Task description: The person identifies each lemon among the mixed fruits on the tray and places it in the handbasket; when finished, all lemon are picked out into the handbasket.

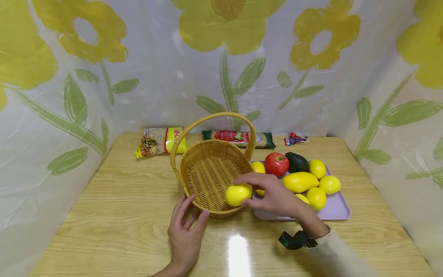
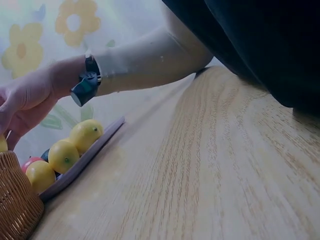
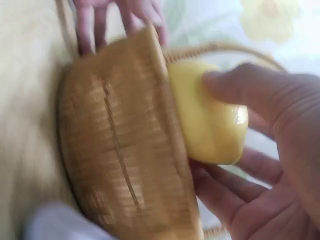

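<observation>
Lemon (image 1: 238, 194) pinched in right hand (image 1: 273, 194), fingers curled over top and thumb beneath, held right at near rim of basket (image 1: 211, 173), just inside right-hand edge. Basket directly left of that hand, touching or nearly touching lemon; hard to tell from blurred right-wrist view, where lemon (image 3: 207, 112) pressed close against woven wall (image 3: 125, 145). Left hand (image 1: 185, 231) laid flat on desk (image 1: 121, 215), fingers straight and spread, tips against basket's near wall, holding nothing. Right hand clearly nearer to lemon; left well apart from it, across basket's front. Lemon's long axis roughly crosswise, pointing from right hand toward basket's middle. Tray (image 1: 337, 209) with remaining fruit lay behind and right of right hand.
</observation>
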Demonstrator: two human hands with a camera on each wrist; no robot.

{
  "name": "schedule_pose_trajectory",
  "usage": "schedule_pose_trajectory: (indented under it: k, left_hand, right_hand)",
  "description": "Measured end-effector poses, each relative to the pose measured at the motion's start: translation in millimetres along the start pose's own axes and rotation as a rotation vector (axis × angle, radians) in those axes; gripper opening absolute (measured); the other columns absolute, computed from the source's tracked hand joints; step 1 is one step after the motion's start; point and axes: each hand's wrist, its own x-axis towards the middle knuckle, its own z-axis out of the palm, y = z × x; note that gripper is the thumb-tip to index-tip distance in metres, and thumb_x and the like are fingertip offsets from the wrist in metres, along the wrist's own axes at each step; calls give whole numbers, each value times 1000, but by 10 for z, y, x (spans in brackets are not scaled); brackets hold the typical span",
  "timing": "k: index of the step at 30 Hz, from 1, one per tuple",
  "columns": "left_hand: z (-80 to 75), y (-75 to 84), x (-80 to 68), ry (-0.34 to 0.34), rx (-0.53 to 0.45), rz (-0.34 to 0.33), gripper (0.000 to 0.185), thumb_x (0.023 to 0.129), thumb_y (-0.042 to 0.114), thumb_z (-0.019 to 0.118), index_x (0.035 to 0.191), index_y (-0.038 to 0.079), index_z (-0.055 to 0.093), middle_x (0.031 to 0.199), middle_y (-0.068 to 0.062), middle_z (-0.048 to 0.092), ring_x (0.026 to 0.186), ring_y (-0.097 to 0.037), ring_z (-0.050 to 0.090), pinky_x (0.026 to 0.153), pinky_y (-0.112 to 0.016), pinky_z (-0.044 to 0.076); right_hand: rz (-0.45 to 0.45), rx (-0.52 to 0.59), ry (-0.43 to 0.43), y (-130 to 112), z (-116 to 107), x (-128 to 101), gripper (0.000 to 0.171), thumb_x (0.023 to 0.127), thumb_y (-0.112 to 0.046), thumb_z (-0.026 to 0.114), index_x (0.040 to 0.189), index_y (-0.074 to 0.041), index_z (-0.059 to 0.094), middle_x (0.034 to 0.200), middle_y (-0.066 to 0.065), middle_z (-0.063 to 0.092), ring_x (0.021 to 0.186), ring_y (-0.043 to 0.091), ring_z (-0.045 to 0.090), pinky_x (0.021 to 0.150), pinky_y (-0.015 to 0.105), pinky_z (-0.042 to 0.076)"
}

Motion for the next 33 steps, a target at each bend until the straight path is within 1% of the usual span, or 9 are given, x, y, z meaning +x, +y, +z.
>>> schedule_pose_trajectory:
  k: [4,7,11,15,17,20,23,28,33]
  left_hand:
    - [-6,-6,2,-1,-7,5,58,98,4,82,152,10,61,173,-17,34,150,-44,50,112,-37,58]
    - [-5,-4,4,2,-8,1,58,98,4,83,152,6,61,173,-17,34,150,-43,50,111,-35,59]
    - [-3,-2,6,8,-1,-1,59,97,4,84,151,-1,60,173,-17,34,150,-41,50,111,-34,60]
    - [-1,-6,13,8,-8,1,59,97,3,84,151,4,61,173,-16,35,149,-41,51,111,-37,60]
    - [-1,-9,14,8,-10,3,58,97,3,84,151,7,61,172,-16,35,148,-42,52,110,-37,60]
    - [-2,-12,13,7,-3,4,59,97,3,83,151,6,61,172,-17,36,147,-44,52,110,-37,60]
    - [-1,-11,9,6,1,3,59,97,3,83,151,2,60,172,-17,35,147,-45,52,111,-36,60]
    - [1,-8,-4,4,5,0,59,98,3,82,151,-3,58,172,-18,34,148,-44,50,111,-35,60]
    - [5,-12,-2,4,7,9,59,97,2,82,151,-3,58,172,-18,35,148,-45,50,111,-35,60]
  right_hand:
    - [-35,30,-46,-96,96,28,46,97,-19,87,141,-19,72,144,-1,72,117,20,74,96,39,70]
    - [-46,78,-45,-87,8,-6,44,98,-17,87,140,-18,74,144,4,73,122,18,74,103,43,68]
    - [-12,113,-1,75,-351,-122,43,98,-11,84,140,-16,75,140,7,75,124,16,73,107,40,66]
    - [64,175,53,356,-847,-359,43,99,2,77,141,-6,73,140,16,74,127,17,73,109,29,63]
    - [109,201,97,525,-1074,-517,42,100,6,73,142,-1,70,142,17,73,128,16,73,110,24,61]
    - [152,190,173,781,-1336,-764,41,104,8,67,145,5,66,144,12,73,131,14,71,108,21,60]
    - [213,164,243,982,-1486,-997,39,106,6,65,145,6,64,142,3,75,129,12,72,104,17,61]
    - [332,108,341,1153,-1584,-1282,39,107,0,68,145,4,65,135,-7,78,121,6,74,97,12,61]
    - [447,27,392,1321,-1612,-1385,43,106,-12,74,146,2,66,132,-9,78,112,-6,72,93,7,58]
